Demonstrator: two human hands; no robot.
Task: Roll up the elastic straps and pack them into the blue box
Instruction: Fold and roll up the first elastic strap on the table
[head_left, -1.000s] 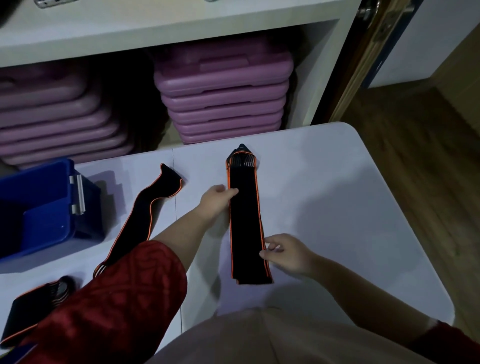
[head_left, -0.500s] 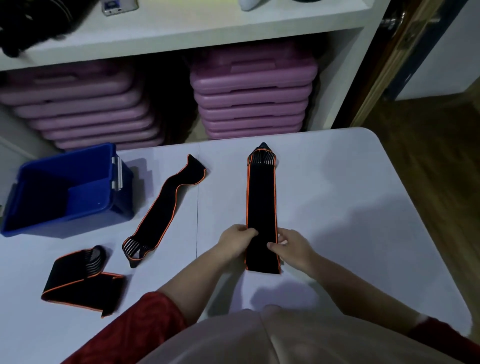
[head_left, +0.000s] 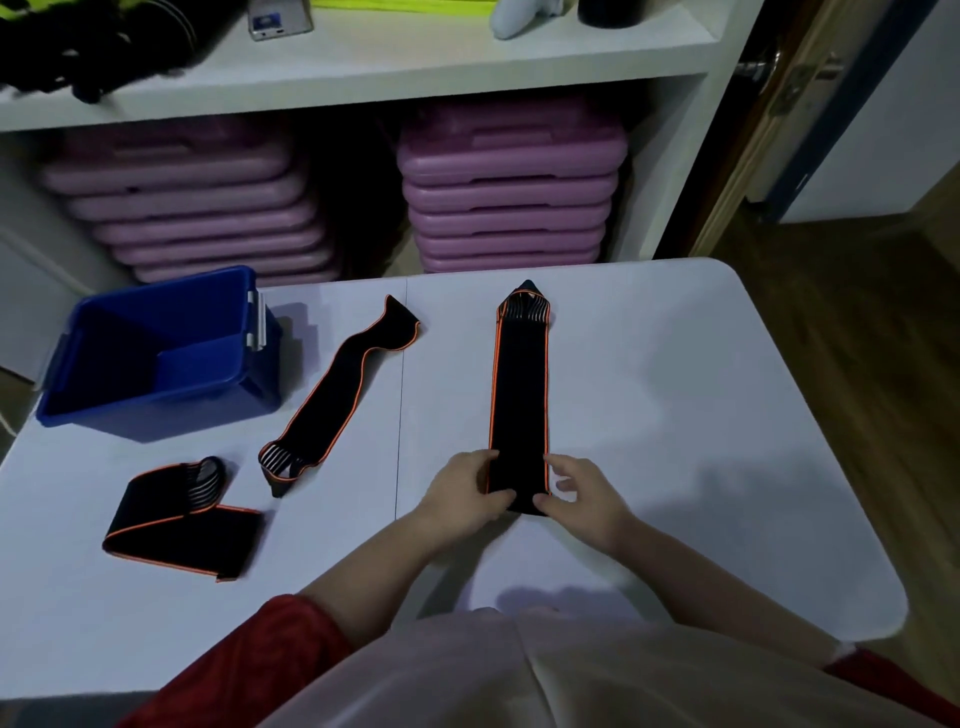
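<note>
A black elastic strap with orange edging (head_left: 519, 395) lies straight on the white table (head_left: 701, 415), its pointed end facing the shelf. My left hand (head_left: 462, 493) and my right hand (head_left: 582, 491) pinch its near end from either side, where the end is folded or rolled over. A second strap (head_left: 337, 400) lies wavy and flat to the left. A third strap (head_left: 182, 519) lies folded near the front left. The open blue box (head_left: 156, 358) stands at the back left with nothing visible in it.
Behind the table stands a white shelf unit (head_left: 363, 62) with two stacks of purple cases (head_left: 509, 192) underneath. A door and wooden floor (head_left: 857, 338) are to the right of the table's rounded edge.
My left hand slid down the strap from its upper part to the near end, joining my right hand there. The view shifted so the box and the third strap came fully into sight.
</note>
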